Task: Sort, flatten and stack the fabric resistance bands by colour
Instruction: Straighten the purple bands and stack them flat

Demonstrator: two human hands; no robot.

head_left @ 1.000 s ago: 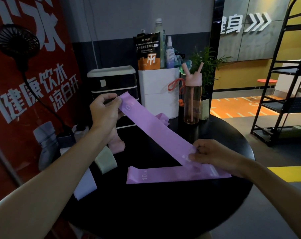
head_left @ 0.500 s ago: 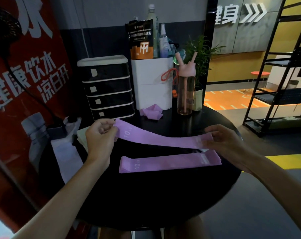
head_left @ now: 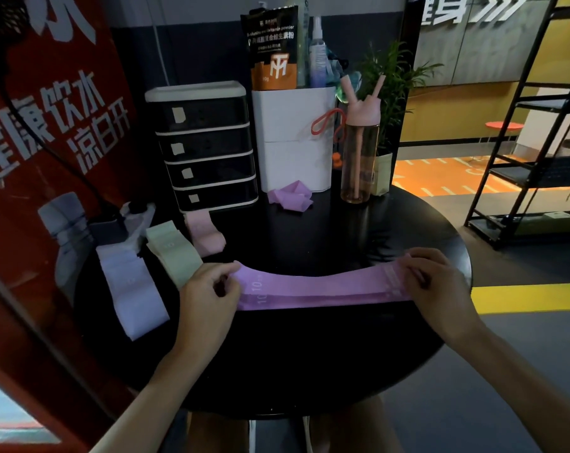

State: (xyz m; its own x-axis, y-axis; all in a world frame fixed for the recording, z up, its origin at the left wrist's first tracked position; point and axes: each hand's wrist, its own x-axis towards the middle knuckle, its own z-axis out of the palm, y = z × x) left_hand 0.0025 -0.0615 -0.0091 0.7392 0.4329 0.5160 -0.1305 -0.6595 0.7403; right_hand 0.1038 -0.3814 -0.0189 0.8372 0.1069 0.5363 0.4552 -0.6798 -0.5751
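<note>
A purple band [head_left: 319, 284] stretches across the round black table [head_left: 310, 354], held flat between both hands. My left hand [head_left: 208, 289] pinches its left end and my right hand [head_left: 430, 276] pinches its right end. It lies nearly on top of a second purple band [head_left: 310, 302], whose lower edge shows just beneath. A crumpled purple band [head_left: 290, 198] sits at the back by the white box. On the left lie a pale lilac stack [head_left: 131, 289], a green stack [head_left: 172, 250] and a pink stack [head_left: 205, 233].
A black drawer unit [head_left: 208, 148], a white box [head_left: 293, 138] holding bottles and a pouch, and a pink water bottle [head_left: 360, 148] stand at the table's back. A red banner [head_left: 48, 125] is on the left; a black shelf rack [head_left: 532, 142] is on the right.
Both hands lowered the held purple band from a raised slant down onto the band lying on the table. The view tilted down.
</note>
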